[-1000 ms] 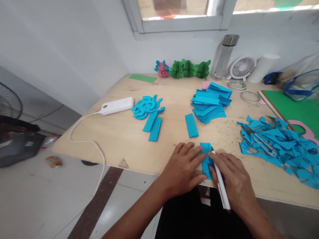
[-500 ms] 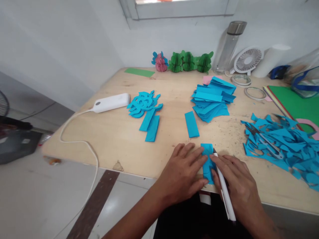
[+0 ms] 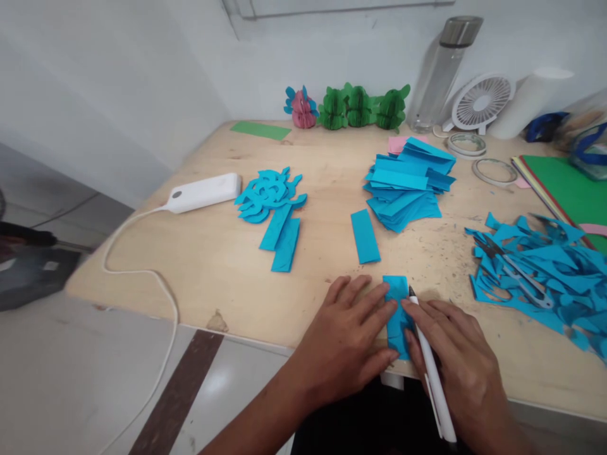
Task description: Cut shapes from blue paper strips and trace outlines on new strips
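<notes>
A narrow blue paper strip point(image 3: 397, 322) lies upright in view near the table's front edge. My left hand point(image 3: 348, 335) lies flat with its fingers spread, the fingertips resting on the strip's left side. My right hand point(image 3: 458, 360) is closed around a white pen point(image 3: 434, 379), whose dark tip is beside the strip's upper right edge. Another blue strip point(image 3: 365, 236) lies just beyond. Further back sits a pile of folded blue paper point(image 3: 403, 183). Cut curly blue shapes point(image 3: 268, 193) lie to the left, with two blue strips point(image 3: 286, 245) against them.
Blue scraps point(image 3: 545, 265) with small scissors point(image 3: 521, 278) cover the right side. A white power bank point(image 3: 205, 192) with a cable is at left. Along the wall stand paper figures point(image 3: 358, 107), a bottle point(image 3: 439, 76) and a fan point(image 3: 482, 102). Tape rolls point(image 3: 494, 172) lie nearby.
The view has shifted slightly. The pen tip has come a little away from the strip's top right edge; both hands otherwise keep about the same places.
</notes>
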The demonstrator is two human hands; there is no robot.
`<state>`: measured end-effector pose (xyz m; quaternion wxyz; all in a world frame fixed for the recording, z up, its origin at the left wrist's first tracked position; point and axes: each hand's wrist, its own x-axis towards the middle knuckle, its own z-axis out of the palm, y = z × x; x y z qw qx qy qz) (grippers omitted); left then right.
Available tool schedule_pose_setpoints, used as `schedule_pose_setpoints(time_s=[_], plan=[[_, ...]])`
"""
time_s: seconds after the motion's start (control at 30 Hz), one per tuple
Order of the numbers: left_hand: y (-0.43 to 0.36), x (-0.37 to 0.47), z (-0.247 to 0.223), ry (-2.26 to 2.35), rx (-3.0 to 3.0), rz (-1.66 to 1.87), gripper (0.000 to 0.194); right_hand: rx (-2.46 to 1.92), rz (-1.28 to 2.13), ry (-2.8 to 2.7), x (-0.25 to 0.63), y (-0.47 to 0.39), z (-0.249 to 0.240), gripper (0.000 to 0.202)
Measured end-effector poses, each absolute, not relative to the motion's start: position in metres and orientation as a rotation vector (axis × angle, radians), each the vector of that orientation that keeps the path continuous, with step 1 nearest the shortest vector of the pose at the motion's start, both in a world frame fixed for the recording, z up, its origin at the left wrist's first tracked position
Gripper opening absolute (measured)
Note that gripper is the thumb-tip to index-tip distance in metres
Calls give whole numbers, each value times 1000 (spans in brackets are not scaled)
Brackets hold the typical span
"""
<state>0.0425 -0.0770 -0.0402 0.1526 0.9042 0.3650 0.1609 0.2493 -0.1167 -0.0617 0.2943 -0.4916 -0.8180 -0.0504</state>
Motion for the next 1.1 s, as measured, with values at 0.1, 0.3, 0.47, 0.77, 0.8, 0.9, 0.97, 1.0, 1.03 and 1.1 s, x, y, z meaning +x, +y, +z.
schedule_pose_setpoints(time_s=[0.1,0.3,0.47,0.77,0.8,0.9,0.97,1.0,1.03,1.1], plan=[[-77,42,-40,1044,2589,453,52,-1287,-146,-2189,251,-117,-63,37],[-77,42,-39,1041,2590,436,53,-1310,-117,-2167,249,-116,-60,35],[-76,42,-39,1047,2594,452,52,-1317,-113,-2158,248,-117,-59,38],[-76,43,-40,1041,2592,460,51,-1320,-119,-2156,248,-117,-59,36],[-76,43,-40,1038,2591,462,51,-1325,-123,-2157,248,-117,-58,36],[-76,42,-40,1034,2588,465,51,-1330,-130,-2162,248,-117,-58,35],[-75,42,-39,1036,2581,468,52,-1326,-125,-2165,249,-117,-59,36],[-75,43,-39,1042,2574,474,52,-1321,-123,-2166,249,-117,-59,36],[-75,43,-39,1050,2564,483,53,-1319,-123,-2165,250,-117,-60,36],[-75,43,-39,1063,2544,498,53,-1320,-126,-2156,250,-117,-61,36]])
